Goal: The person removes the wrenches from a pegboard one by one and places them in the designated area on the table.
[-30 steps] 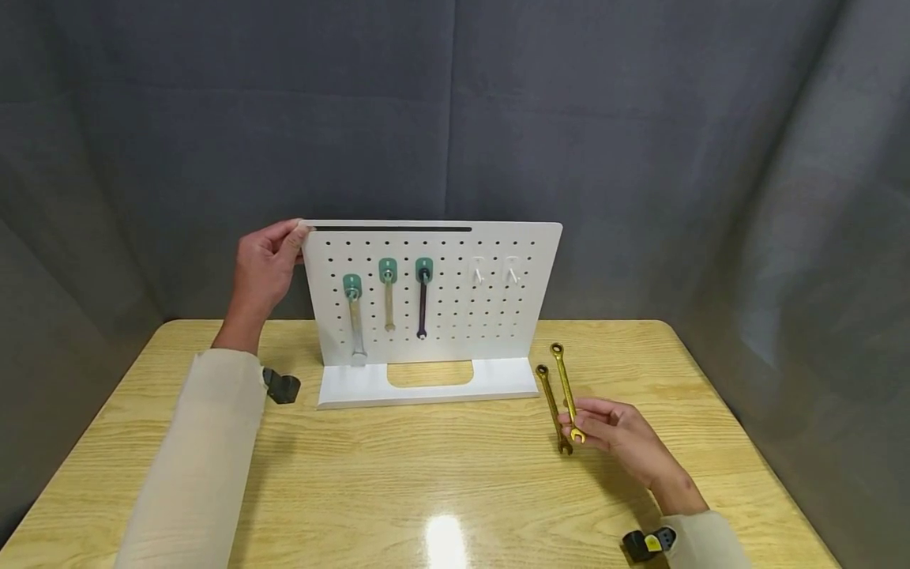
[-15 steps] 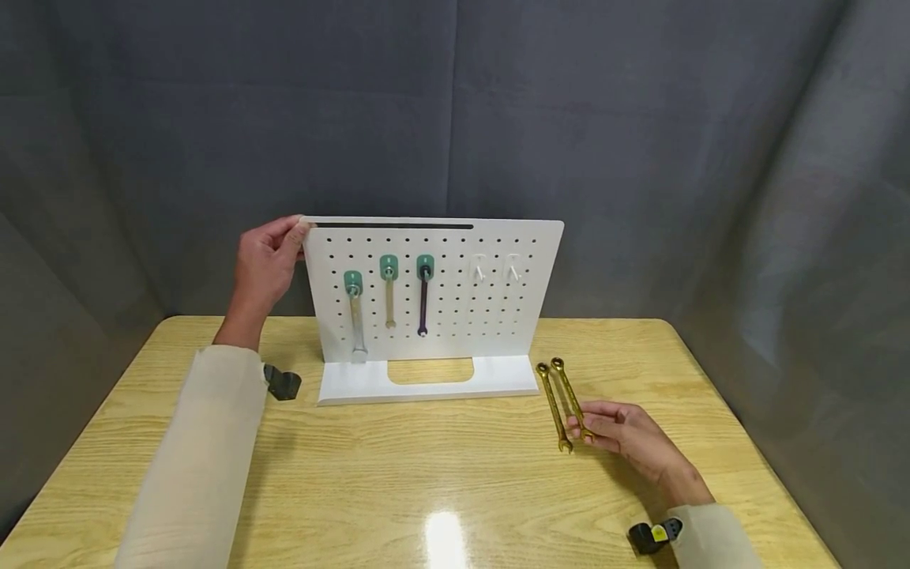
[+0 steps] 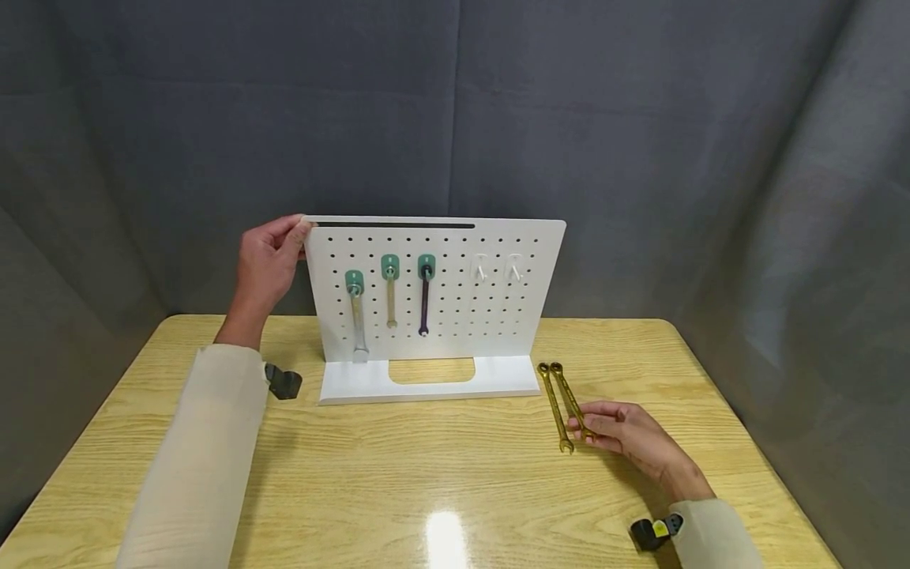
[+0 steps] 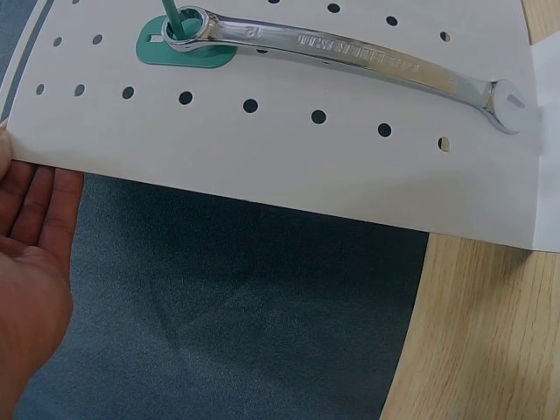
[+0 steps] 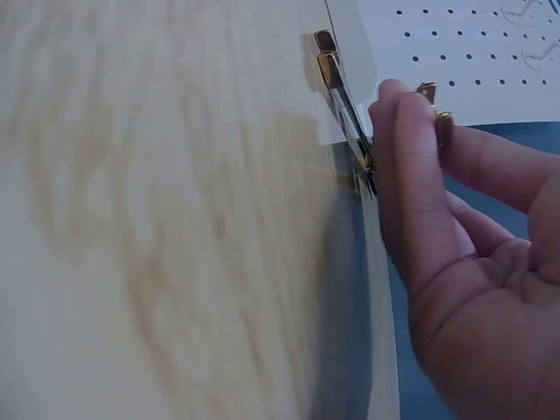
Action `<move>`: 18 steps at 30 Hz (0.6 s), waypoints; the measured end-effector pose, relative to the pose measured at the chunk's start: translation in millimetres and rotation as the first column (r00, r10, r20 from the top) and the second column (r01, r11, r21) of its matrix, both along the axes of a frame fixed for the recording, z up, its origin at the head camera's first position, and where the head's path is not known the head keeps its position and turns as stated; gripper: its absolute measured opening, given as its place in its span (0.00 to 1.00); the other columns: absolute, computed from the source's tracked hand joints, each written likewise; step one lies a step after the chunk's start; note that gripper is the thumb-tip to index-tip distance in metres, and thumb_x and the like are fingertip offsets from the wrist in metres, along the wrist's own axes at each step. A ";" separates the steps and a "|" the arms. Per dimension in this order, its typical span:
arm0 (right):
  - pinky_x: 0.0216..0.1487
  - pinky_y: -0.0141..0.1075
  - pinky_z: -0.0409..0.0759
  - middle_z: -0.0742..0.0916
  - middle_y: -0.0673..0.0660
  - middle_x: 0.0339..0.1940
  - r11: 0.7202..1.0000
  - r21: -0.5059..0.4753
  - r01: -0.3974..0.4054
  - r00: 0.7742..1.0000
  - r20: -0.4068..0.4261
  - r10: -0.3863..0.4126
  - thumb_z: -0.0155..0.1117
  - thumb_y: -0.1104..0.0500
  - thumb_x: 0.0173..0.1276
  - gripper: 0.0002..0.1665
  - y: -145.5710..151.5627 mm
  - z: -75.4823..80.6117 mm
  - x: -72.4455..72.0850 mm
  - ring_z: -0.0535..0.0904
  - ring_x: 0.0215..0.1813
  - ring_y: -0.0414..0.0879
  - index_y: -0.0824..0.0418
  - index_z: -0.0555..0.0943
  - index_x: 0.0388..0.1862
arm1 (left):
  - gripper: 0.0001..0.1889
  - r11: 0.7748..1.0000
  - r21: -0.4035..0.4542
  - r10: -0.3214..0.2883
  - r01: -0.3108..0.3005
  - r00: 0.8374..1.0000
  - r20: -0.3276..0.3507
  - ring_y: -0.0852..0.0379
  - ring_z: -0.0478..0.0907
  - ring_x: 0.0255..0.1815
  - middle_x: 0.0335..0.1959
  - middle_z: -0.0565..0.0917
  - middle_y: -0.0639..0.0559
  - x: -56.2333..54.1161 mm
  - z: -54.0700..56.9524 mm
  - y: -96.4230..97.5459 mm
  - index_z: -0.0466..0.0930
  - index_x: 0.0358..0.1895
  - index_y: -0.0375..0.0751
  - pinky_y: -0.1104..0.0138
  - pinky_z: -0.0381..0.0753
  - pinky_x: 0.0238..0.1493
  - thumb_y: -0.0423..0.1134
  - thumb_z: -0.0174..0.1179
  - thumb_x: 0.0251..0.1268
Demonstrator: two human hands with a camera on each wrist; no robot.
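Note:
My left hand (image 3: pixel 265 257) pinches the top left corner of an upright white pegboard (image 3: pixel 490 348). At the right, my right hand (image 3: pixel 636 438) holds a gold combination wrench (image 3: pixel 568 393) by its open end, between thumb and fingers. Just left of it a second gold wrench (image 3: pixel 555 407) lies on the table, the two ring ends side by side. On the board's green hooks hang a large silver wrench (image 3: pixel 358 324), a smaller silver wrench (image 3: pixel 391 304) and a dark purple wrench (image 3: pixel 424 304). The right wrist view hides most of the held wrench behind the fingers (image 5: pixel 424 184).
Two bare white hooks (image 3: pixel 480 269) stick out of the board's right half. Its flat white base (image 3: pixel 355 383) rests on the wooden table (image 3: pixel 370 474). Grey curtains (image 3: pixel 306 118) enclose the back and sides.
My right hand has lowered the gold wrench, bringing its ring end down beside the other gold wrench. The left hand stays at the board's corner; the last half second shows almost no movement.

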State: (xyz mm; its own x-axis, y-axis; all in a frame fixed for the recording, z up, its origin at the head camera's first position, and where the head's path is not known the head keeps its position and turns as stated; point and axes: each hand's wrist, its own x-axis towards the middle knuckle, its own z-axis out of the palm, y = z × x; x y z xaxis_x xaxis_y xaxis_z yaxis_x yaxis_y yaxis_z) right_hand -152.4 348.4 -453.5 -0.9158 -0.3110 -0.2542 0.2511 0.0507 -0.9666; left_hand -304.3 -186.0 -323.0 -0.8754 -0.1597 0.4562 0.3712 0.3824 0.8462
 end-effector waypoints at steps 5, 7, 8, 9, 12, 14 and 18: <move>0.52 0.35 0.84 0.86 0.66 0.54 0.999 -0.036 -0.006 0.997 0.078 0.008 0.57 0.64 0.81 0.32 2.6 -3.3 -3.5 0.86 0.54 0.51 0.83 0.61 0.73 | 0.20 1.000 0.006 -0.002 0.002 1.000 -0.002 0.66 0.81 0.40 0.53 0.85 0.39 0.7 0.5 -0.8 0.84 0.61 0.34 0.66 0.84 0.51 0.46 0.59 0.79; 0.52 0.36 0.84 0.87 0.65 0.54 0.999 -0.051 -0.007 0.995 0.099 0.012 0.57 0.64 0.81 0.31 3.3 -4.6 -4.9 0.87 0.53 0.50 0.83 0.62 0.72 | 0.20 1.000 0.002 -0.004 0.004 1.000 0.000 0.66 0.81 0.40 0.53 0.85 0.39 1.2 1.1 -1.0 0.84 0.61 0.34 0.68 0.84 0.50 0.46 0.59 0.79; 0.52 0.36 0.84 0.87 0.65 0.54 0.998 -0.056 -0.013 0.995 0.100 0.018 0.56 0.64 0.81 0.30 3.7 -5.0 -5.5 0.87 0.53 0.50 0.83 0.62 0.72 | 0.20 1.000 0.001 -0.005 0.005 1.000 0.000 0.66 0.81 0.40 0.53 0.85 0.39 1.3 1.3 -1.1 0.84 0.61 0.34 0.69 0.84 0.50 0.46 0.59 0.79; 0.52 0.35 0.84 0.87 0.65 0.53 0.998 -0.064 -0.013 0.994 0.104 0.020 0.56 0.65 0.81 0.30 4.2 -5.2 -5.8 0.87 0.52 0.50 0.83 0.62 0.72 | 0.20 1.000 0.001 -0.007 0.007 1.000 0.000 0.66 0.81 0.39 0.52 0.85 0.38 1.5 1.7 -0.9 0.84 0.61 0.34 0.69 0.84 0.49 0.46 0.59 0.79; 0.50 0.35 0.85 0.87 0.66 0.52 0.998 -0.056 -0.008 0.995 0.104 0.013 0.55 0.64 0.82 0.29 4.4 -3.8 -4.8 0.87 0.51 0.51 0.82 0.62 0.72 | 0.20 1.000 -0.002 -0.013 0.013 1.000 -0.001 0.67 0.81 0.39 0.52 0.85 0.38 1.7 1.8 -0.8 0.84 0.61 0.35 0.69 0.84 0.49 0.46 0.59 0.79; 0.50 0.36 0.85 0.86 0.65 0.51 1.000 -0.021 0.006 0.995 0.098 -0.004 0.55 0.63 0.82 0.30 2.6 -1.8 -3.9 0.88 0.50 0.51 0.82 0.62 0.72 | 0.20 1.000 0.002 -0.019 0.019 1.000 -0.003 0.67 0.81 0.39 0.52 0.85 0.38 1.5 1.9 -0.5 0.83 0.62 0.34 0.67 0.84 0.50 0.45 0.59 0.79; 0.48 0.37 0.86 0.84 0.64 0.49 0.994 0.102 0.045 0.996 0.070 -0.052 0.58 0.62 0.81 0.30 -3.1 0.3 -4.2 0.88 0.45 0.50 0.81 0.65 0.71 | 0.19 1.000 0.012 -0.026 0.026 1.000 -0.012 0.68 0.81 0.39 0.52 0.85 0.38 0.7 1.9 -1.2 0.83 0.62 0.34 0.69 0.84 0.49 0.43 0.60 0.79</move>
State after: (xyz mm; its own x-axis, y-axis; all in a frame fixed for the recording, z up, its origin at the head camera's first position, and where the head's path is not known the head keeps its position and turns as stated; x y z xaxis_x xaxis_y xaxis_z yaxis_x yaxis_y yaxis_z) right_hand -156.6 345.3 -453.2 -0.9074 -0.2358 -0.3478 0.3245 0.1328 -0.9365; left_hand -303.5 -187.2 -321.1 -0.8741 -0.1424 0.4645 0.3908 0.3619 0.8464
